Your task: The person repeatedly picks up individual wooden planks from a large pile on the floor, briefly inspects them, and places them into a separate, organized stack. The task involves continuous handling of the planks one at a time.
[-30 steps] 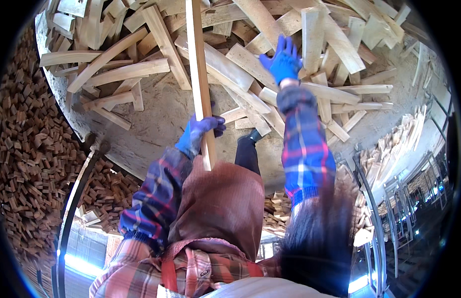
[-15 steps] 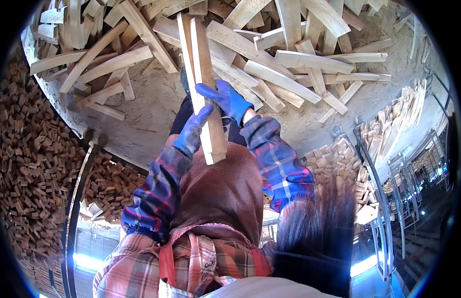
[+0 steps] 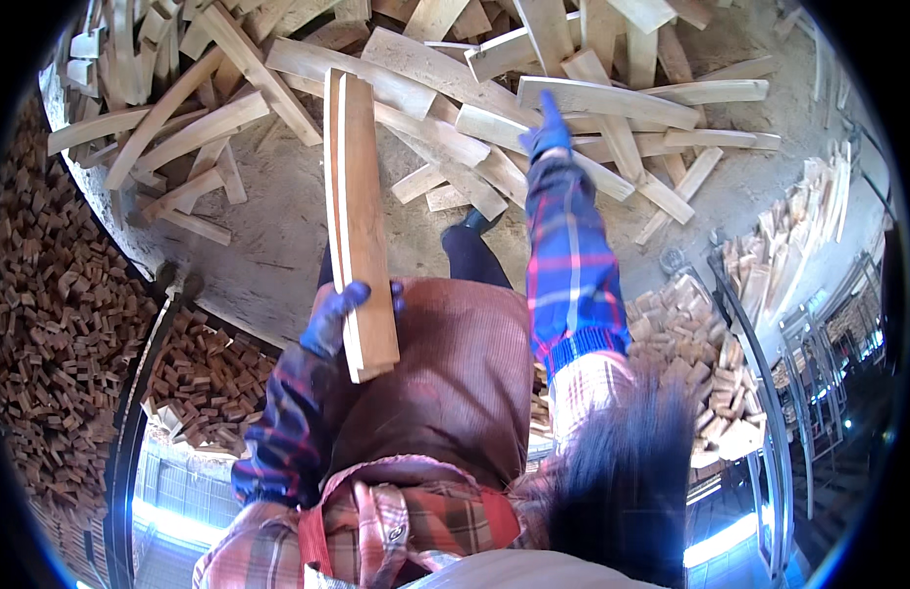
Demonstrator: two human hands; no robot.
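My left hand, in a blue glove, is closed around the near end of a stack of wooden boards. The boards lie face to face, long and slightly curved, pointing away from me in front of my brown apron. My right hand, also gloved in blue, is stretched out over the pile on the far side. Its fingers point away, at the left end of a loose wooden board; whether they touch it I cannot tell. No board is in that hand.
Loose boards lie crisscrossed across the dusty floor on the far side. Heaps of short wood pieces rise at left and more at right. Metal rails stand at the right, another at the left.
My right hand has left the stack and moved forward and right to the pile. My left hand has drawn the stack closer and to the left, keeping hold of it.
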